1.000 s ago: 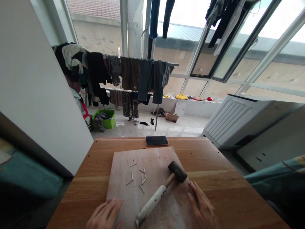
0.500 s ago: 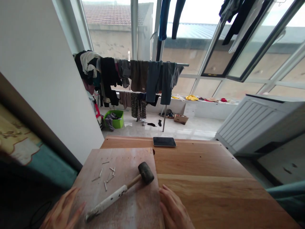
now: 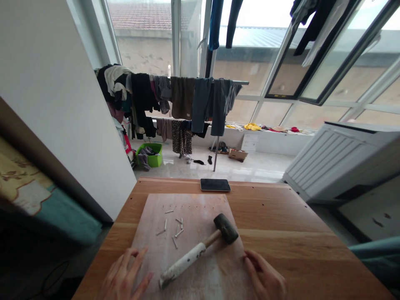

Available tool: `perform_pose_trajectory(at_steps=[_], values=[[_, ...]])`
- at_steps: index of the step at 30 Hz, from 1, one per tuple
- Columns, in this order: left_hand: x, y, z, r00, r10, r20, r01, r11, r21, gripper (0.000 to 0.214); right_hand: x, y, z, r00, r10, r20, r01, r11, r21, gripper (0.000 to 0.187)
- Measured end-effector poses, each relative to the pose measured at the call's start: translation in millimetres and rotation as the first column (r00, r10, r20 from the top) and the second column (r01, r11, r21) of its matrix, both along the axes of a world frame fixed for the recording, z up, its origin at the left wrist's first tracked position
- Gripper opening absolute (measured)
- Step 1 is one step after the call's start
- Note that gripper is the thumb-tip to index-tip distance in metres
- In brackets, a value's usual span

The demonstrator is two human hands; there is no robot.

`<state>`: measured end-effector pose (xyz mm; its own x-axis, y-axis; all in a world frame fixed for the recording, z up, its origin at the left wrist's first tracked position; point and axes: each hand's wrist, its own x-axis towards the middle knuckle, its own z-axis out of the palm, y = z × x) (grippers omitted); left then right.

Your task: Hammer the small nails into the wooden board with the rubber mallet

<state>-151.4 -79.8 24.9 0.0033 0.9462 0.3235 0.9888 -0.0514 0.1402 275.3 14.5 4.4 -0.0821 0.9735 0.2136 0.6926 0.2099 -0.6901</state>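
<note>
Wooden table carries board; my left hand and right hand flat, fingers open, on its edges. Slide level so mallet and nails stay put.

A pale, worn wooden board is lying flat on the counter, its left and right near edges touching the left hand and the right hand; each grip is resting open-fingered on it. A mallet with a black head and a chipped white handle is lying diagonally between the two grips. Loose nails are lying scattered just beyond the left grip.
</note>
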Motion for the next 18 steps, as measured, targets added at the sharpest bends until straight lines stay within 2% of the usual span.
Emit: perform_pose_trajectory(at_steps=[2, 6, 8, 11, 13, 15, 16, 18], values=[[18.8, 5.2, -0.2, 0.996, -0.092, 0.002, 0.092, 0.996, -0.005, 0.038, 26.4, -0.7, -3.6, 0.994, -0.109, -0.001, 0.109, 0.994, -0.020, 0.034], [50.3, 19.0, 2.3, 0.976, -0.215, -0.025, 0.215, 0.975, 0.046, 0.037, 60.7, -8.3, -10.7, 0.968, -0.250, 0.016, 0.249, 0.967, 0.047, 0.041], [64.7, 28.6, 1.0, 0.968, -0.237, -0.078, 0.246, 0.959, 0.138, 0.036, 64.6, -13.4, -13.0, 0.951, -0.307, 0.030, 0.302, 0.947, 0.109, 0.045], [88.4, 43.2, -4.9, 0.954, -0.274, -0.120, 0.297, 0.911, 0.286, 0.034, 53.5, -21.3, -13.4, 0.925, -0.380, -0.030, 0.378, 0.903, 0.203, 0.049], [105.0, 49.9, -11.3, 0.927, -0.353, -0.129, 0.376, 0.862, 0.340, 0.033, 36.2, -26.7, -13.6, 0.900, -0.405, -0.165, 0.425, 0.898, 0.113, 0.046], [120.8, 52.3, -19.7, 0.884, -0.448, -0.132, 0.465, 0.823, 0.326, 0.035, 14.1, -31.0, -16.4, 0.822, -0.397, -0.408, 0.384, 0.916, -0.119, 0.043], [128.3, 51.6, -24.5, 0.867, -0.484, -0.123, 0.497, 0.815, 0.298, 0.036, 2.8, -32.2, -19.1, 0.748, -0.366, -0.554, 0.294, 0.931, -0.218, 0.045], [143.0, 46.3, -34.1, 0.847, -0.529, -0.062, 0.526, 0.814, 0.247, 0.032, -17.4, -32.2, -26.4, 0.540, -0.351, -0.765, 0.161, 0.935, -0.315, 0.049]])
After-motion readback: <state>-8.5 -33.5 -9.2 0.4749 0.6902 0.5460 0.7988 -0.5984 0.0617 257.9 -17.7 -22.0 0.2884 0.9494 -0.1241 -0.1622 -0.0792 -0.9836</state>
